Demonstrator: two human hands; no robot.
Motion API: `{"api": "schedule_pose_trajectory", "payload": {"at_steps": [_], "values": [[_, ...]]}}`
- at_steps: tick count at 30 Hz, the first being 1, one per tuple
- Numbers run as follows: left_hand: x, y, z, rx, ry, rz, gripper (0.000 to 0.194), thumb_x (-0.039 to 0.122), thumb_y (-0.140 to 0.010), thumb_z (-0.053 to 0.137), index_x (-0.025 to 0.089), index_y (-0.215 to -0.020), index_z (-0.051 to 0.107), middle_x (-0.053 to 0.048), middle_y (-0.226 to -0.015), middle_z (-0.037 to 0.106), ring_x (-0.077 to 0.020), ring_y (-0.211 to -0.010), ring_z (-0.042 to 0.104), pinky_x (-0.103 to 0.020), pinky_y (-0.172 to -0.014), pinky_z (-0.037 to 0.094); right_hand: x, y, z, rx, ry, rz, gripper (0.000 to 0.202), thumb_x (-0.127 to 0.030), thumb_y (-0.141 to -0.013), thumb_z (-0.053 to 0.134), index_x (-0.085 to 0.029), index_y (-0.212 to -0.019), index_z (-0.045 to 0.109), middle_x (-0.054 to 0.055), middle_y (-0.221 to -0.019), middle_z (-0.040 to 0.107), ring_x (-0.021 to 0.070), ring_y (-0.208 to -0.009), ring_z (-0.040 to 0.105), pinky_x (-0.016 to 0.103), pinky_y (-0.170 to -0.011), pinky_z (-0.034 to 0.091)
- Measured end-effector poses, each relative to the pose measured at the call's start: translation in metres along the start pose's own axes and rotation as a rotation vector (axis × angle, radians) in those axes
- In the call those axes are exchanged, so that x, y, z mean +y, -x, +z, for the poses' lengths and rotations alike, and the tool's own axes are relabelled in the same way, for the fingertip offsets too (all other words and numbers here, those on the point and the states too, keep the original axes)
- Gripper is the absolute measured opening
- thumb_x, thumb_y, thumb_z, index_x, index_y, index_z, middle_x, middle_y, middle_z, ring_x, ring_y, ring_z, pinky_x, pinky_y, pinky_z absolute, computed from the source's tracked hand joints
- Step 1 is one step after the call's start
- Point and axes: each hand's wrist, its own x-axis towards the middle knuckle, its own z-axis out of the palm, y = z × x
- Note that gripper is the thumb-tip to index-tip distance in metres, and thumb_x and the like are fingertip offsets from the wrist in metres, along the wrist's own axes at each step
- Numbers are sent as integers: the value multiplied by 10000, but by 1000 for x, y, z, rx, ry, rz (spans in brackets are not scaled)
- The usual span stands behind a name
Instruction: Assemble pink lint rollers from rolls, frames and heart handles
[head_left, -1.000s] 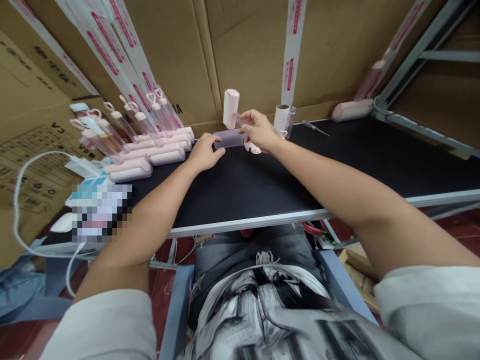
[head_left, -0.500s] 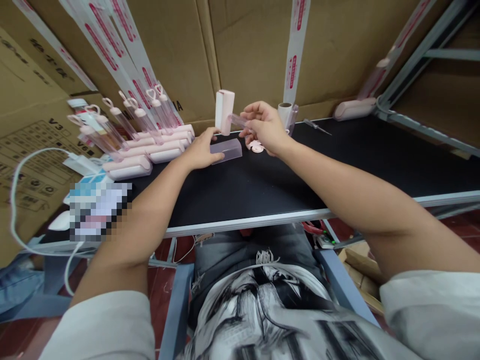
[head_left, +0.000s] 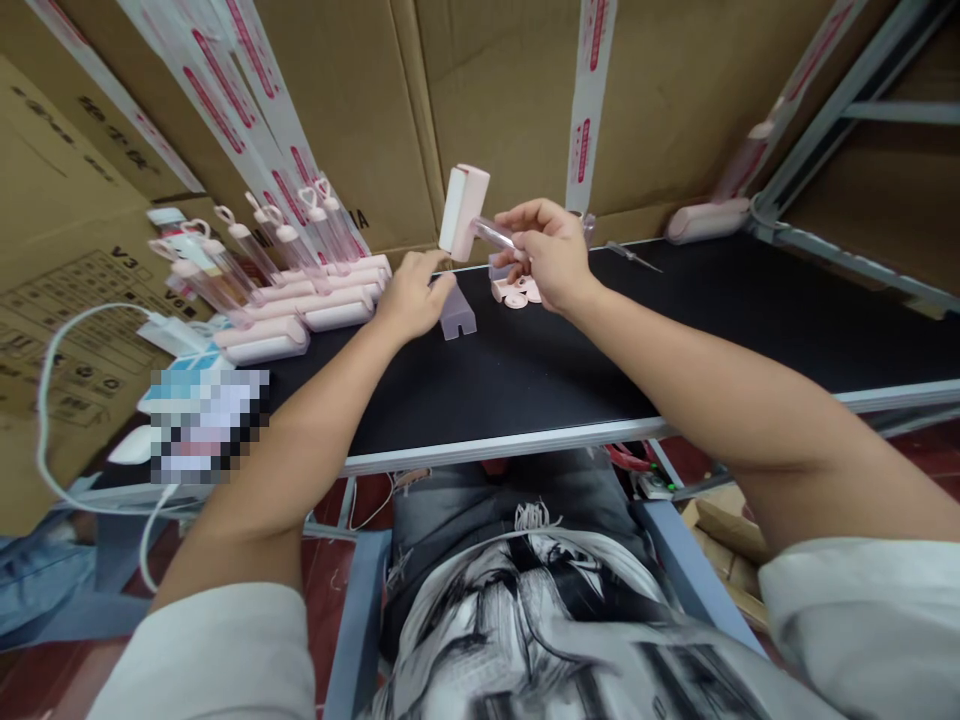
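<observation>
My right hand [head_left: 551, 255] is closed on the clear handle of a pink and white roller [head_left: 465, 212], which it holds up off the table with the roller head to the left. My left hand [head_left: 414, 292] is just below the roller head, its thumb and fingers at a translucent cover [head_left: 456, 308] on the black table; whether it grips the cover is hard to tell. Small pink round parts [head_left: 517, 296] lie under my right hand, beside another translucent piece [head_left: 501, 270].
Several pink rollers [head_left: 270, 338] with upright clear handles stand at the left. A phone [head_left: 210, 425], power strip and white cable are nearer. A thin tool [head_left: 634, 256] and another roller [head_left: 709, 220] lie at the right. Cardboard [head_left: 510, 110] rises behind the table [head_left: 525, 380].
The roller has moved up and slightly right with my right hand. The translucent cover has turned, its notched end now towards me, and my left hand has shifted right.
</observation>
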Motion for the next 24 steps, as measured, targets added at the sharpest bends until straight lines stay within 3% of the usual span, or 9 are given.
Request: {"api": "schedule_pose_trajectory", "payload": {"at_steps": [4, 6, 8, 11, 13, 16, 18, 22, 24], "values": [[10, 5, -7, -468, -112, 213, 756, 373, -915, 562, 222, -1655, 534, -160, -1829, 330, -409, -1699, 266, -667, -1350, 276, -2, 0, 1, 14, -39, 16, 192, -246, -831, 706, -273, -1010, 643, 23, -1065, 755, 163, -701, 725, 279, -498, 623], [8, 8, -17, -571, -177, 205, 922, 302, -814, 631, 210, -1713, 448, -174, -1856, 263, -435, -1710, 218, -686, -1340, 277, -5, 0, 0, 28, -50, 34, 196, -240, -812, 712, -271, -997, 656, 18, -1055, 761, 159, -698, 722, 259, -483, 603], [4, 10, -28, -562, -230, 193, 1000, 238, -740, 657, 196, -1716, 446, -176, -1832, 325, -444, -1663, 302, -660, -1329, 309, -8, 0, 0, 39, -53, 54, 194, -235, -802, 707, -269, -988, 662, 12, -1054, 763, 151, -683, 716, 238, -449, 568], [-1, 12, -39, -555, -291, 213, 905, 241, -730, 667, 227, -1631, 580, -120, -1712, 530, -434, -1526, 454, -629, -1295, 355, -14, 1, -1, 42, -55, 77, 179, -244, -803, 705, -270, -971, 651, 3, -1071, 764, 137, -658, 703, 217, -403, 516], [-2, 12, -43, -557, -324, 208, 826, 337, -769, 700, 220, -1584, 636, -124, -1629, 610, -440, -1450, 500, -622, -1267, 377, -16, 2, -1, 31, -57, 81, 179, -267, -818, 732, -271, -967, 631, 3, -1085, 760, 134, -658, 703, 222, -413, 524], [-5, 11, -48, -536, -306, 173, 884, 540, -790, 756, 180, -1587, 631, -158, -1543, 671, -434, -1410, 526, -575, -1249, 405, -20, 1, -3, 20, -72, 90, 206, -295, -834, 759, -273, -972, 607, 4, -1074, 753, 138, -650, 702, 247, -442, 549], [-8, 11, -53, -549, -276, 167, 938, 567, -774, 777, 183, -1612, 604, -155, -1627, 613, -424, -1476, 499, -547, -1287, 378, -22, -1, -6, 28, -83, 121, 214, -303, -829, 761, -274, -967, 600, 4, -1048, 757, 141, -625, 689, 268, -443, 548], [-16, 11, -62, -666, -259, 163, 1027, 368, -747, 752, 238, -1721, 452, -118, -1870, 263, -396, -1679, 319, -519, -1378, 264, -34, -7, -17, 26, -101, 215, 263, -360, -792, 804, -274, -919, 591, 17, -1005, 781, 162, -593, 667, 309, -429, 520], [-17, 11, -62, -712, -283, 143, 1061, 289, -743, 719, 240, -1752, 391, -112, -1885, 216, -378, -1708, 285, -498, -1393, 240, -42, -9, -22, 4, -111, 252, 300, -412, -771, 828, -273, -891, 590, 27, -1018, 797, 172, -601, 666, 313, -425, 492]]}}
